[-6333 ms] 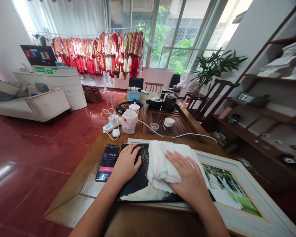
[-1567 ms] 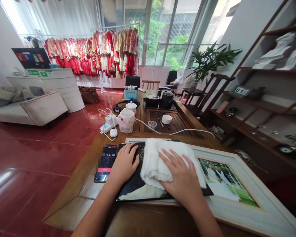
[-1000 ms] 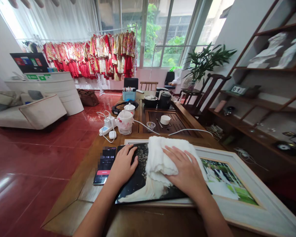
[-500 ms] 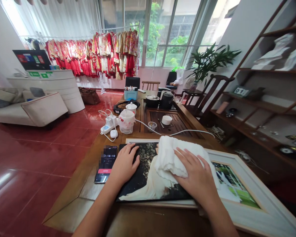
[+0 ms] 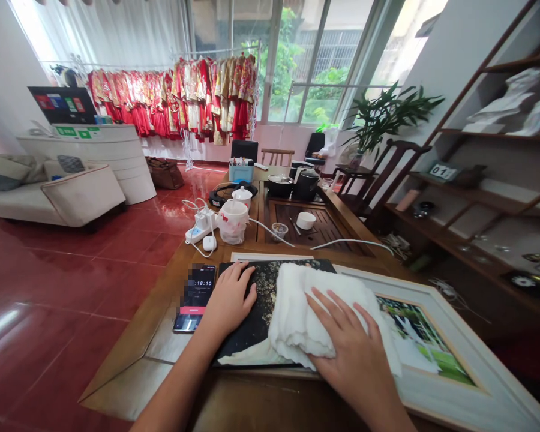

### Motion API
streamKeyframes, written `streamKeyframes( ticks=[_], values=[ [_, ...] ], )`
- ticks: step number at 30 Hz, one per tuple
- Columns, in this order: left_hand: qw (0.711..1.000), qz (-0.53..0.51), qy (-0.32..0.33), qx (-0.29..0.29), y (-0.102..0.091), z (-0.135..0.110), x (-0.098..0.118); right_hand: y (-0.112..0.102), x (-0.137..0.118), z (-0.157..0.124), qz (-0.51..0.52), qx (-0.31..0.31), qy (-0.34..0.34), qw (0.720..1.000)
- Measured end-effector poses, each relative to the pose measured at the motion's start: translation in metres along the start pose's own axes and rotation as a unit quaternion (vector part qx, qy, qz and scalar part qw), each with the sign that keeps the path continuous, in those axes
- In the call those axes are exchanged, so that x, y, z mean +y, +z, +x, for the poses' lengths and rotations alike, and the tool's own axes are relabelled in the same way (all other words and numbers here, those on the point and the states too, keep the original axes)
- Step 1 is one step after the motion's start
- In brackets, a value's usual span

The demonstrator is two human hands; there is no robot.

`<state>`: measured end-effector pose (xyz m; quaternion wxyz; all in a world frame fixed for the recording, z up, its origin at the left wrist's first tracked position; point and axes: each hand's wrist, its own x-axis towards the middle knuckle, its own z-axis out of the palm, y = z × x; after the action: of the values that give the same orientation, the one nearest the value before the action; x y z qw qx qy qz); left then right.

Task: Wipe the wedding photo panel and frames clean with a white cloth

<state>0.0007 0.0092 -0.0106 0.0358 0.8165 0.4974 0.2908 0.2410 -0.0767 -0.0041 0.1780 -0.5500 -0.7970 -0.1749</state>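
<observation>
My right hand [image 5: 353, 345] lies spread on the white cloth [image 5: 292, 312]; my left hand [image 5: 230, 298] flat on the black panel [image 5: 247, 333], left edge. Wiping seems unfinished.

Cloth [image 5: 297, 312]: is showing white
Panel [image 5: 257, 327]: is showing black with pale speckles, cream at its near edge

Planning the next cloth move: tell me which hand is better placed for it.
Probably the right hand: it rests on the white cloth, while the left hand lies on the dark panel.
</observation>
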Motion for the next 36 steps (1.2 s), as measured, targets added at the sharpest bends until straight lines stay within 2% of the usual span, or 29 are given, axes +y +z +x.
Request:
streamKeyframes(
  ticks=[4,9,16,23,28,32,36],
  values=[
    [1.0,-0.006,0.009,-0.007,0.0,0.0,-0.001,-0.002,-0.026,0.017,0.042,-0.029,-0.05,0.997],
    [0.999,-0.013,0.023,-0.022,-0.002,0.0,-0.004,-0.001,-0.043,0.026,0.065,-0.034,-0.048,0.996],
    [1.0,-0.015,0.017,-0.021,-0.001,-0.001,-0.005,-0.001,-0.023,0.033,0.083,-0.062,-0.056,0.993],
    [1.0,-0.009,0.014,-0.025,-0.001,-0.002,-0.003,0.015,0.001,0.061,0.072,-0.073,-0.074,0.992],
    [1.0,-0.005,0.01,-0.019,-0.001,-0.003,-0.004,0.022,0.006,0.076,0.067,-0.065,-0.066,0.993],
    [1.0,-0.005,0.007,-0.012,-0.002,-0.004,-0.004,0.022,0.005,0.076,0.064,-0.063,-0.065,0.994],
    [1.0,-0.009,0.004,-0.002,-0.001,-0.003,-0.004,0.018,0.004,0.063,0.058,-0.065,-0.065,0.994]
  ],
)
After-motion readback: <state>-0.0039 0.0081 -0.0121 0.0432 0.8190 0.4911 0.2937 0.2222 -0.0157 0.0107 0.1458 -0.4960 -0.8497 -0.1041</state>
